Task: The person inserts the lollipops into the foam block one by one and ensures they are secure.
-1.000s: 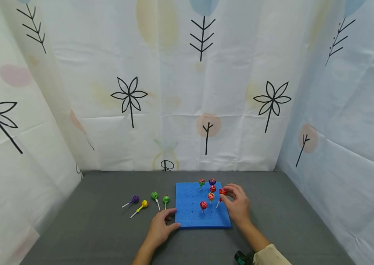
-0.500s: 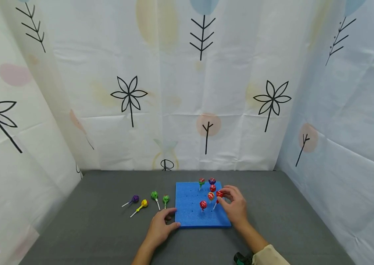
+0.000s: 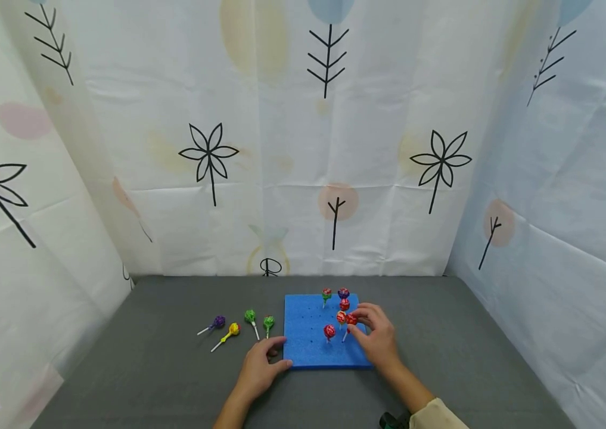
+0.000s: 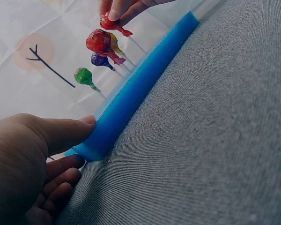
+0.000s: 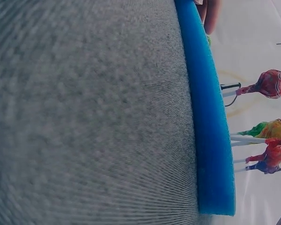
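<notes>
My right hand (image 3: 380,338) pinches a red-wrapped lollipop (image 3: 351,319) by its head, between thumb and fingertips. Its white stick slants down to the right part of a blue foam board (image 3: 303,351) with small holes. In the left wrist view the held lollipop (image 4: 113,24) is foremost along the board. My left hand (image 3: 260,366) grips the board's near left corner, thumb (image 4: 70,131) against the edge and fingers around the side. Other lollipops stand in the board: a red one (image 3: 329,331), a green-and-red one (image 3: 326,294), a purple one (image 3: 343,292) and several more.
Left of the board, loose lollipops lie on the grey table (image 3: 174,381): a purple one (image 3: 219,322), a yellow one (image 3: 234,329) and two green ones, the nearer (image 3: 269,322) by my left hand. Patterned cloth (image 3: 281,119) hangs behind and along both sides.
My right hand has moved left and slightly nearer with the red lollipop, bringing it beside the standing ones. My left hand stays at the board's corner.
</notes>
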A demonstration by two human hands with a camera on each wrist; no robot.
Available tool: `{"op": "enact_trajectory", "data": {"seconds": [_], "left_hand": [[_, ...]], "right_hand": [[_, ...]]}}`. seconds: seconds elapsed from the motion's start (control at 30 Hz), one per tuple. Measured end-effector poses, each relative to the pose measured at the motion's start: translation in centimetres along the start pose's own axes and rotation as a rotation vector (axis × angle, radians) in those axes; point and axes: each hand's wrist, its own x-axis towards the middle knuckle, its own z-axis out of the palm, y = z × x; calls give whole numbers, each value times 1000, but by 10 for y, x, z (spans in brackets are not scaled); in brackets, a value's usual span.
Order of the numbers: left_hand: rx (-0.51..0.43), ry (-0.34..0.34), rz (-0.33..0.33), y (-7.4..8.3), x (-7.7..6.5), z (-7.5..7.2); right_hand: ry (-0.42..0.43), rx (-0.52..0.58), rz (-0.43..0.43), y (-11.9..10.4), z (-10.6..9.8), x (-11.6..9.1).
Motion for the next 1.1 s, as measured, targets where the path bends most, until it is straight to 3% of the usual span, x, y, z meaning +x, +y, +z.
{"op": "enact_trajectory", "data": {"seconds": [0.73,0.93,1.1], "left_hand": [[-10,-12,-30,1,-1,1],[-12,-7,-25,1,-1,1],[-10,-5,-20,0,-1,1]], "right_hand": [[-46,-37,-110,3,2,-5],[-58,-130,-169,2,-1,-2],[-94,-169,-168,-1,-5,-1]]}}
